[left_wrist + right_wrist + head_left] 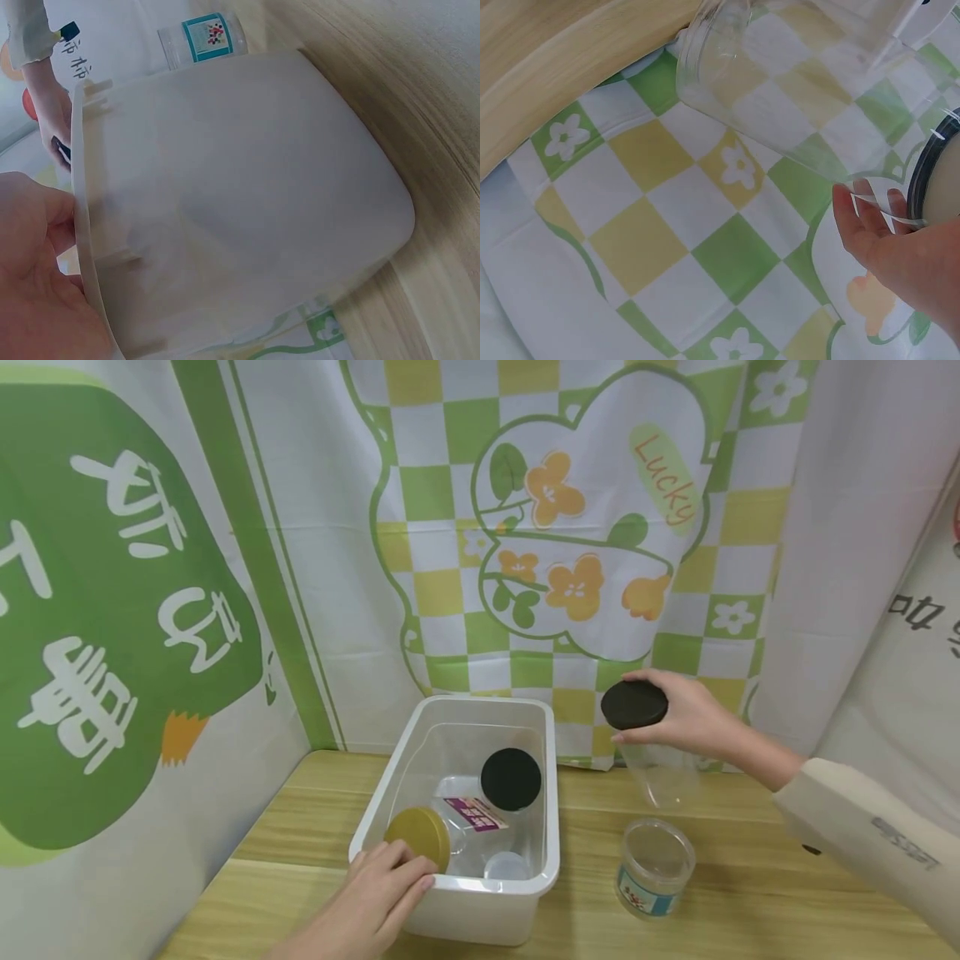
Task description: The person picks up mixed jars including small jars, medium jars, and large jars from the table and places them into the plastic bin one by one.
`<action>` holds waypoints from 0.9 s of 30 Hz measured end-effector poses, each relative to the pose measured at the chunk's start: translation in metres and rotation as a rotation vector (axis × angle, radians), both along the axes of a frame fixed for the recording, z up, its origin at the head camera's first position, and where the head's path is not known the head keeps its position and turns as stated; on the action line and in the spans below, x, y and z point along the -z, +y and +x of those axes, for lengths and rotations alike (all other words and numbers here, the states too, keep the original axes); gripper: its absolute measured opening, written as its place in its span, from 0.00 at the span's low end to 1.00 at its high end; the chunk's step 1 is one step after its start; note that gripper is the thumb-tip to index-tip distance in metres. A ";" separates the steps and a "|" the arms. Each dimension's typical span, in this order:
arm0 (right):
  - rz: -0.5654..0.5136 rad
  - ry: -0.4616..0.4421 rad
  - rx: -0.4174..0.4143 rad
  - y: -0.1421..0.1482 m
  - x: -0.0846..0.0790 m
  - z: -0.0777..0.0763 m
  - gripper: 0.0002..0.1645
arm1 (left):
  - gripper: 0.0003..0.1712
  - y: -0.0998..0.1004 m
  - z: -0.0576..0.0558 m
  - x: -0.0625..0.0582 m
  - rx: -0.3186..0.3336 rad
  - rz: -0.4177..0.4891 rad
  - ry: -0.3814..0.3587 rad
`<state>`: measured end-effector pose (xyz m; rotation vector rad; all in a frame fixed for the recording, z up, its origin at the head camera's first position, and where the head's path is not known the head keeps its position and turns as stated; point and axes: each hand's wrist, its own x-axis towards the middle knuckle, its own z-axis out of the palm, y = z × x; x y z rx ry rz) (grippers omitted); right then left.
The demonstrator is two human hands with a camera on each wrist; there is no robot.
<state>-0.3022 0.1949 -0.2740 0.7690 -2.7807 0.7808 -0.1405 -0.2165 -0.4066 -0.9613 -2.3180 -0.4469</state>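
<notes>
Above the table at the right, my right hand (693,714) grips a clear plastic jar (667,777) around its top, near the black lid (633,704). The jar hangs tilted, its base pointing down and right. In the right wrist view its see-through body (780,90) stretches away from the fingers. My left hand (386,889) grips the near rim of a white plastic bin (553,827), fingers curled over the edge. Inside the bin lie a jar with a yellow lid (422,837), close to those fingers, a black-lidded container (511,779) and a small translucent round piece (507,866).
A lidless clear jar (655,870) with a blue label stands upright on the wooden table (585,927), right of the bin and below the held jar. A printed green and white curtain (465,610) hangs behind the table, and more cloth (247,760) hangs at the left.
</notes>
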 end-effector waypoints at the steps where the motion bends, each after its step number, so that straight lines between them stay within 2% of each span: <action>1: 0.001 -0.007 0.002 -0.002 -0.001 0.000 0.56 | 0.05 0.000 0.000 0.000 -0.001 -0.001 -0.006; 12: -0.004 -0.017 -0.019 -0.017 -0.010 -0.005 0.55 | 0.04 0.000 0.000 -0.001 -0.008 -0.009 -0.042; 27: 0.028 -0.029 -0.064 -0.037 -0.022 -0.009 0.53 | 0.05 0.001 0.000 0.002 -0.010 0.004 0.022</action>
